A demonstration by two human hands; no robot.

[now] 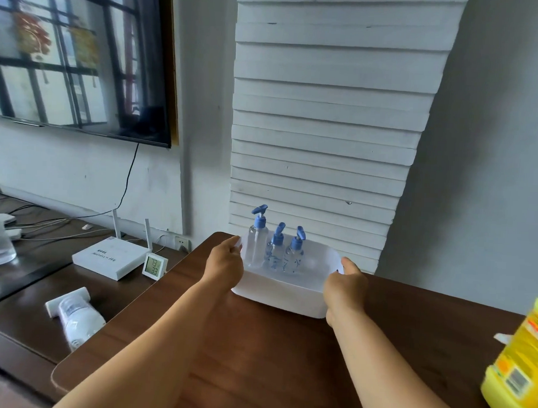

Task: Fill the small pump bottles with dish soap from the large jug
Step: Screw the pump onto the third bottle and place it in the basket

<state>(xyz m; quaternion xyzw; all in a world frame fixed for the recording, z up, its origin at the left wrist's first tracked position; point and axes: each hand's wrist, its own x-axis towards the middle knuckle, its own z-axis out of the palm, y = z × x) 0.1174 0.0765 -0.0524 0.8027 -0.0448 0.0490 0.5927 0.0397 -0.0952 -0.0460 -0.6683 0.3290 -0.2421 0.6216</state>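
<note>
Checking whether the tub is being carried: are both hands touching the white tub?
Touching. The head view shows the left hand curled over the white tub's left rim and the right hand gripping its right rim, thumb on top.

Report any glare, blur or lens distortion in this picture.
Head view: the wall screen mirrors a window, a strong reflection; the yellow jug at the right edge is motion-blurred; wide-angle bending curves the stacked white panels; the pump bottles and both hands are fairly sharp.
</note>
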